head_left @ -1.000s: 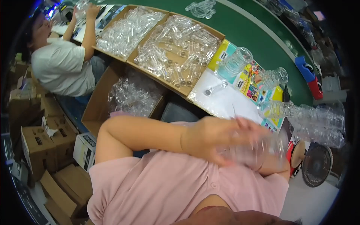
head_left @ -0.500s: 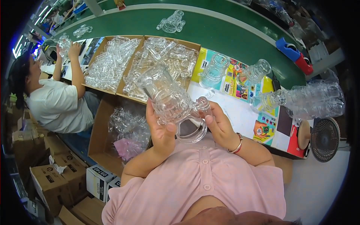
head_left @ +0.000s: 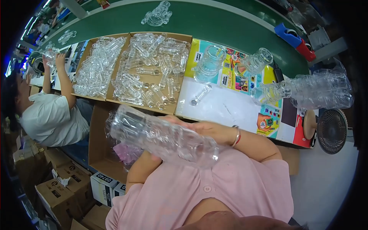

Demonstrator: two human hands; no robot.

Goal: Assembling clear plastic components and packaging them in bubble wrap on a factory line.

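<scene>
- The right hand (head_left: 209, 132) lies across the top of a long clear plastic sleeve of stacked cups (head_left: 163, 138), fingers curled over it and pressing it; a bangle (head_left: 237, 137) sits at the wrist.
- The left hand (head_left: 155, 156) is mostly hidden under the sleeve — only the forearm coming up from below shows, so I cannot tell whether its fingers are spread or closed.
- The sleeve is held slanted in front of the chest, off the counter, its upper end out over the open cardboard box (head_left: 100, 153) below the counter's near edge.
- On the counter (head_left: 230, 103) beyond: two shallow trays of clear tubes (head_left: 149, 71) at the left part, a lone clear tube (head_left: 201, 94) on the white sheet, glass mugs (head_left: 209, 63) further back.
- Near the right edge lie another bagged stack (head_left: 318, 90) and a small fan (head_left: 331, 130).
- A co-worker in a white shirt (head_left: 51, 119) sits at the far left — one arm raised to the counter.
</scene>
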